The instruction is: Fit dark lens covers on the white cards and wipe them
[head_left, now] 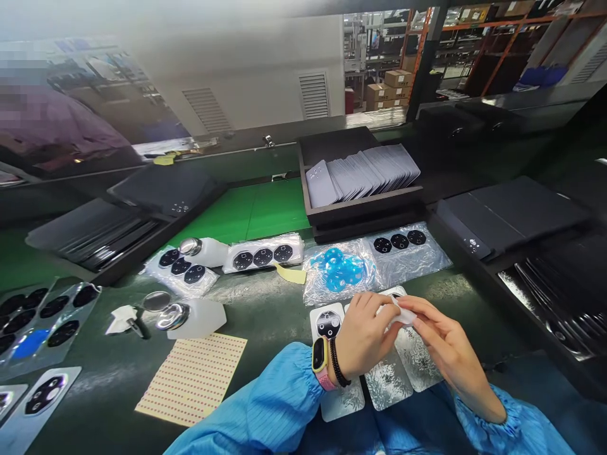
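My left hand [365, 332], with a wristband and a dark bracelet at its wrist, pinches a small white piece that looks like a cloth or tissue [404, 315]. From the other side, the fingers of my right hand [446, 341] close on the same white piece. Beneath both hands lie three flat rectangular panels with silvery patterned faces; the right panel [418, 360], middle panel [389, 382] and left panel [344, 404] are partly covered. At the left panel's upper end sits a black round plate with holes [328, 323]. My fingers hide part of the other upper ends.
Plastic bags hold blue discs [339, 268] and black round plates [399, 241]. A bottle [199, 318] and a sheet of small red dots [194, 379] lie left. Behind stands a tray of grey panels [365, 174]; dark panels [512, 215] stack right. A person [61, 126] is at far left.
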`<state>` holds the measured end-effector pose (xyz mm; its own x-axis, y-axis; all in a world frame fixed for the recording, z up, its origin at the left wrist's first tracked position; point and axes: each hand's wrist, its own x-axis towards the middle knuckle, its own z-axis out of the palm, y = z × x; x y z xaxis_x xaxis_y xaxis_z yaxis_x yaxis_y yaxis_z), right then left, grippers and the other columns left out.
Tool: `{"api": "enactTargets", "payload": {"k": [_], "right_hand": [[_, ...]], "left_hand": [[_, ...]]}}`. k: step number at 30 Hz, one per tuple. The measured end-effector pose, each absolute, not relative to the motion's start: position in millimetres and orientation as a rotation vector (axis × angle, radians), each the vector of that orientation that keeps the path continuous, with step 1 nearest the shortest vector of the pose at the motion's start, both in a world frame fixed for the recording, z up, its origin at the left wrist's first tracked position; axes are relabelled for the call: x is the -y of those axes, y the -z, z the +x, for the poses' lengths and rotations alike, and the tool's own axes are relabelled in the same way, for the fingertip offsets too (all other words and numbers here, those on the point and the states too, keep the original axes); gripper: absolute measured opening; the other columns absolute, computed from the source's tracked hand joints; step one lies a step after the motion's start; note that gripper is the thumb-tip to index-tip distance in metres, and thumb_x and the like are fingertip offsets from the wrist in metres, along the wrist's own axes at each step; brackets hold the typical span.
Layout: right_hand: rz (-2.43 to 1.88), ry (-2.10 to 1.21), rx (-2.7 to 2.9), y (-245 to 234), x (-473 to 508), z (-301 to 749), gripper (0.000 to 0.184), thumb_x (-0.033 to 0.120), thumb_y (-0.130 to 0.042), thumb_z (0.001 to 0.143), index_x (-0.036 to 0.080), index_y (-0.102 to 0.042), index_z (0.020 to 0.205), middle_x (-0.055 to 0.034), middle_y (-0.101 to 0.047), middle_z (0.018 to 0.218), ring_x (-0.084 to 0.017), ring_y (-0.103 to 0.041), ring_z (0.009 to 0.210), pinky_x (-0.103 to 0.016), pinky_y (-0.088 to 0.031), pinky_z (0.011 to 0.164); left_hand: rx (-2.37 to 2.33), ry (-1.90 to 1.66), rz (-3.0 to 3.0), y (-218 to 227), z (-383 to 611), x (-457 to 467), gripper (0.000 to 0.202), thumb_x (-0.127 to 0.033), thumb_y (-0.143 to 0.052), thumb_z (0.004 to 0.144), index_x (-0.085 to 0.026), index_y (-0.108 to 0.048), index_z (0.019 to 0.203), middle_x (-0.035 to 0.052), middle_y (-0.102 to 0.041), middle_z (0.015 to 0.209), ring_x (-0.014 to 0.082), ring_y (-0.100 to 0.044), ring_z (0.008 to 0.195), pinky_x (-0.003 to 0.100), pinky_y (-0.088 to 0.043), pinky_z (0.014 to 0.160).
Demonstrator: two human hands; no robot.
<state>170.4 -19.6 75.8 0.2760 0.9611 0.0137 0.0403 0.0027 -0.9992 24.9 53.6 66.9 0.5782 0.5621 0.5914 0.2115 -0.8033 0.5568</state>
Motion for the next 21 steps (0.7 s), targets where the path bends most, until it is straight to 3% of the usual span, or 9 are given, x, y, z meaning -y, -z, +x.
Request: {"api": "enactTargets", "payload": {"k": [6,11,15,21], "right_hand": [[-1.372,-0.913,1.123,-78,18,179,0.033,0.051,-0.071,0.077,0.025,-0.076,0.096,-0.0099,-0.072,0.112,-0.025,-0.068,0.105,-0.035,-0.058,0.090],[-1.574,-0.632,1.292,-82,18,183,0.023,0.047,-0.065,0.082,0.028,-0.078,0.083,-0.0069,-0.076,0.096,-0.026,-0.072,0.089,-0.041,-0.060,0.084],[-1.604,-0.514,1.355,-90,16,181,0.024,0.047,-0.063,0.083,0.028,-0.076,0.077,-0.0053,-0.076,0.095,-0.026,-0.071,0.088,-0.040,-0.058,0.085],[-1.580,-0.795,1.263,-105,11,179,0.033,0.054,-0.058,0.082,0.023,-0.068,0.075,-0.0024,-0.068,0.065,-0.018,-0.063,0.057,-0.027,-0.051,0.051]], "left_hand": [[-0.693,-0.810,1.923,-79,21,-65,0.013,-0.027,-0.059,0.087,-0.020,-0.065,0.077,0.0038,-0.072,0.082,0.0187,-0.064,0.079,0.032,-0.050,0.077],[-0.751,-0.659,1.597,-94,18,-70,0.015,-0.029,-0.060,0.083,-0.018,-0.063,0.073,0.0024,-0.069,0.072,0.0157,-0.062,0.069,0.029,-0.051,0.071],[-0.737,-0.615,1.451,-97,17,-73,0.016,-0.033,-0.061,0.080,-0.018,-0.059,0.075,0.0019,-0.065,0.071,0.0144,-0.062,0.066,0.026,-0.051,0.065],[-0.682,-0.545,1.311,-102,14,-79,0.024,-0.030,-0.070,0.070,-0.017,-0.061,0.087,0.0026,-0.065,0.077,0.0139,-0.061,0.069,0.024,-0.049,0.062]]}}
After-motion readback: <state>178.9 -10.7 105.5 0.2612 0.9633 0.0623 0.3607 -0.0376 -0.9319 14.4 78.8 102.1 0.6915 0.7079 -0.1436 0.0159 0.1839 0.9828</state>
